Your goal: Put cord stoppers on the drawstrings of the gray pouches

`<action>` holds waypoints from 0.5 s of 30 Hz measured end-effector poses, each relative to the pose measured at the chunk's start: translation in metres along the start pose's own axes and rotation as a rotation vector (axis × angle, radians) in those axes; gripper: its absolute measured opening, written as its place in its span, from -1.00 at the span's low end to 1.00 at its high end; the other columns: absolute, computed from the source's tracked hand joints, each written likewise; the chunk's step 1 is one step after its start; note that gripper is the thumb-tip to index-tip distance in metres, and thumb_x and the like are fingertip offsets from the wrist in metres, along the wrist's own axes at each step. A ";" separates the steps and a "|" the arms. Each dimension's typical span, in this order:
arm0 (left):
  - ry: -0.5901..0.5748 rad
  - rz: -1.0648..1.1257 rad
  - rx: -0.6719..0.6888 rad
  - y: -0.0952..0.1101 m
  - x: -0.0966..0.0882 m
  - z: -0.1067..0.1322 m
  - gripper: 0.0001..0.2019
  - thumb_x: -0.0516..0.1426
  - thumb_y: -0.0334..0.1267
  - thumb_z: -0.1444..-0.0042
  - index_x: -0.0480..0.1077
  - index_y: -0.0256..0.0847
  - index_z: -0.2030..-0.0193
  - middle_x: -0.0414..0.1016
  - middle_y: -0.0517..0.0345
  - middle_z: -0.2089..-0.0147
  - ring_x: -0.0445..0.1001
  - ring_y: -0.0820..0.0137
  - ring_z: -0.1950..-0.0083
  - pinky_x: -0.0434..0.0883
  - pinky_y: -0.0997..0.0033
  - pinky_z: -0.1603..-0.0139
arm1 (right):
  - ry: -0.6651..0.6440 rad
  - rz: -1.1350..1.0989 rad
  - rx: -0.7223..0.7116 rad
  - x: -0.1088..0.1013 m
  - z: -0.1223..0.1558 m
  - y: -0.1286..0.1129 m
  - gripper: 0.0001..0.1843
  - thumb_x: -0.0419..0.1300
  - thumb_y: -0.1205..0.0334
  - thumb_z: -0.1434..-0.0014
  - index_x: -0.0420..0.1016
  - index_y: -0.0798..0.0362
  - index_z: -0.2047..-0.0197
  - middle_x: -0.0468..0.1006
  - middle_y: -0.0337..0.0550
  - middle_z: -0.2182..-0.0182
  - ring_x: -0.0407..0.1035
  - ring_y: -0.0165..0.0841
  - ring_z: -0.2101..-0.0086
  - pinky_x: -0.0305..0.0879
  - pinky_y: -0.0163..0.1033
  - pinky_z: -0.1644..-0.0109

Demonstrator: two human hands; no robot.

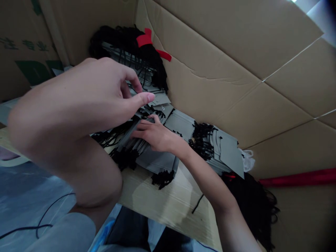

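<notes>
In the head view, tall brown cardboard walls (223,59) enclose a pale, wood-coloured board (149,192); a blue-grey floor (23,189) shows at lower left, a thin black cable (39,227) lying on it. The person's left hand (112,87) hangs in the foreground, fingers curled and thumb stretched forward, with a gap between thumb and index finger and nothing visible in it. The right hand (156,134) reaches in from lower right, fingers spread across a stack of flat grey card-like pieces with black cord ends (138,145) lying on the board; whether it grips them I cannot tell. Beyond, a black cord bundle with red strips (154,63) leans against the cardboard. Right of the hand sits a second grey stack (231,150), just beside crumpled white plastic (248,160), near a heap of black cords (249,206) and a long red strip (299,177). The left arm hides part of the pieces; the right forearm crosses above the board, near a short loose black cord (198,203).
</notes>
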State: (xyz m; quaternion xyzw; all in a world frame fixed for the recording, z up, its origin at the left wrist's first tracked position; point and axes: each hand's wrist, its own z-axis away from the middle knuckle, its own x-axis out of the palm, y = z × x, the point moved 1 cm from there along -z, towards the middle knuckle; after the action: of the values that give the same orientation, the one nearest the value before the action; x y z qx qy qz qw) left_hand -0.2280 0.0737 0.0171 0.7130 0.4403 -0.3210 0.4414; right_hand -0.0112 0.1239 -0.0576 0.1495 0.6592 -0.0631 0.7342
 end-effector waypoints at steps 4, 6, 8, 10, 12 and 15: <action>-0.031 -0.005 -0.014 0.004 -0.003 -0.001 -0.31 -0.07 0.63 -0.33 0.60 0.23 -0.10 0.66 0.27 0.25 0.61 0.20 0.25 0.48 0.13 0.10 | 0.089 -0.019 0.008 0.002 0.007 0.001 -0.40 0.17 0.56 -0.25 0.44 0.11 -0.33 0.65 0.05 -0.10 0.36 -0.02 -0.20 -0.09 0.20 -0.38; -0.043 0.006 -0.027 0.005 -0.003 -0.002 -0.30 -0.07 0.62 -0.32 0.60 0.23 -0.11 0.67 0.25 0.25 0.62 0.17 0.23 0.50 0.09 0.04 | 0.107 -0.024 0.011 0.001 0.012 0.001 -0.41 0.17 0.53 -0.24 0.44 0.12 -0.32 0.65 0.05 -0.09 0.37 -0.02 -0.19 -0.10 0.20 -0.38; -0.044 0.021 -0.036 0.006 -0.003 -0.001 -0.29 -0.06 0.64 -0.30 0.61 0.23 -0.10 0.67 0.23 0.26 0.63 0.14 0.23 0.51 0.05 0.05 | 0.094 -0.028 0.005 -0.002 0.015 0.001 -0.41 0.21 0.50 -0.19 0.46 0.10 -0.30 0.65 0.05 -0.08 0.36 0.00 -0.19 -0.10 0.21 -0.39; -0.026 0.032 -0.025 0.007 -0.002 -0.001 -0.28 -0.07 0.64 -0.28 0.61 0.22 -0.07 0.67 0.21 0.27 0.64 0.12 0.23 0.50 0.04 0.12 | 0.072 -0.034 0.004 -0.008 0.016 0.001 -0.40 0.24 0.48 -0.14 0.50 0.08 -0.26 0.65 0.04 -0.06 0.37 0.02 -0.19 -0.09 0.23 -0.39; -0.012 0.031 -0.012 0.007 -0.002 -0.001 -0.31 -0.06 0.61 -0.29 0.61 0.21 -0.05 0.68 0.20 0.27 0.64 0.11 0.24 0.48 0.04 0.18 | 0.057 -0.033 0.013 -0.013 0.015 0.002 -0.41 0.25 0.46 -0.12 0.52 0.07 -0.24 0.65 0.03 -0.03 0.37 0.03 -0.18 -0.08 0.26 -0.38; -0.013 0.030 -0.020 0.006 -0.001 -0.002 -0.38 -0.03 0.58 -0.30 0.61 0.27 -0.07 0.72 0.19 0.25 0.65 0.09 0.25 0.47 0.00 0.21 | 0.040 -0.018 0.021 -0.018 0.010 0.003 -0.42 0.26 0.45 -0.11 0.55 0.06 -0.22 0.65 0.03 -0.02 0.36 0.04 -0.16 -0.05 0.32 -0.38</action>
State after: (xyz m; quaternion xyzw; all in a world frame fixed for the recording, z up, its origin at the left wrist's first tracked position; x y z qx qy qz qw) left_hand -0.2230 0.0733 0.0209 0.7129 0.4300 -0.3143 0.4562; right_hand -0.0031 0.1222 -0.0389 0.1526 0.6742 -0.0737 0.7188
